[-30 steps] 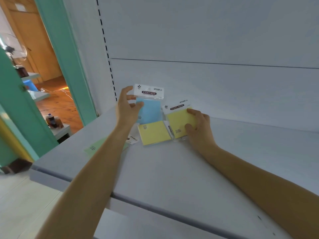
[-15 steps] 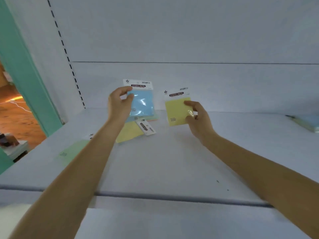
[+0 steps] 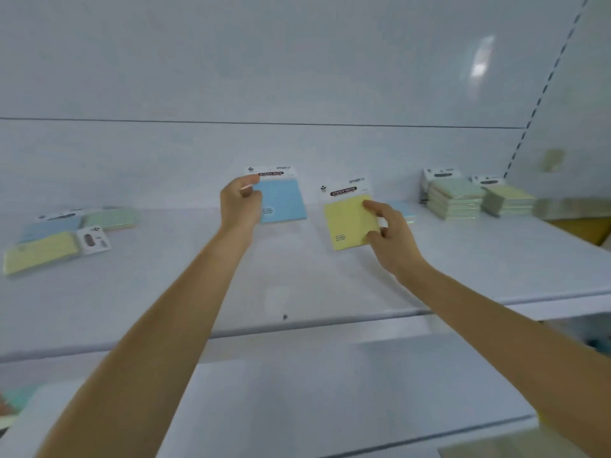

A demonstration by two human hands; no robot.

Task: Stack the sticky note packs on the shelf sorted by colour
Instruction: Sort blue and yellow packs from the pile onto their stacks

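Presently, a pale blue sticky note pack with a white printed header card [image 3: 282, 201] is held upright over the middle of the flat white shelf [image 3: 297, 285] by the left hand [image 3: 239, 206]. Its left edge is pinched between the thumb and the curled fingers. Just to the right, and apart from it, a pale yellow sticky note pack with a matching white header card [image 3: 347, 223] is gripped by the right hand [image 3: 391, 233]. The right edge of that pack is pinched between the thumb and the fingertips, and the pack is tilted slightly.

At the right end of the shelf, a neat stack of pale green packs [image 3: 454, 200] is seen near the white back panel [image 3: 297, 77], and a lower stack of pale yellow packs [image 3: 507, 200] is set just beside it. A flat pale blue pack [image 3: 401, 208] is laid on the shelf behind the right hand and is partly hidden by it.

At the left end, three loose packs are laid flat in a close cluster: a blue loose pack [image 3: 49, 229] at the back, a green loose pack [image 3: 110, 218] to its right, and a yellow loose pack [image 3: 39, 252] in front. Whether these overlap cannot be told, as that corner is blurred. A second white shelf board [image 3: 297, 391] is visible below, between the forearms.
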